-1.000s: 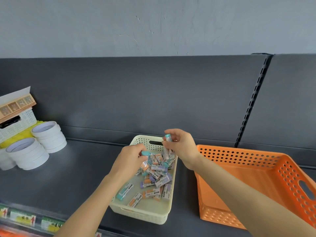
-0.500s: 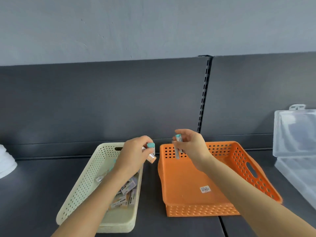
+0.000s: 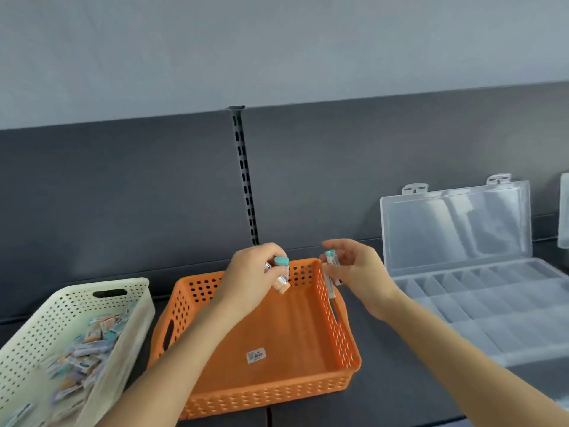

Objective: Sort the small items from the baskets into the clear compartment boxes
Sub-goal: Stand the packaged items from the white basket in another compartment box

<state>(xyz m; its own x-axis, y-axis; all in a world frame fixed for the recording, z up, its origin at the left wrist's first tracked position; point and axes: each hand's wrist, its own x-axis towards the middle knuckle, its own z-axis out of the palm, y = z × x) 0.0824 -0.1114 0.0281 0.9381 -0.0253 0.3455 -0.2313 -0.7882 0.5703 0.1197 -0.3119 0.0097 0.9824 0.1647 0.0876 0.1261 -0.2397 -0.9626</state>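
— Where are our hands?
— Both are raised near the centre of the frame, apart. Our left hand (image 3: 251,277), just left of centre, curls its fingers round small capped items (image 3: 281,262).
— And our right?
— Our right hand (image 3: 360,271), just right of centre, pinches slim items (image 3: 331,259) at its fingertips. Our bare left forearm (image 3: 178,365) comes in from the lower left, and our right forearm (image 3: 446,352) from the lower right.
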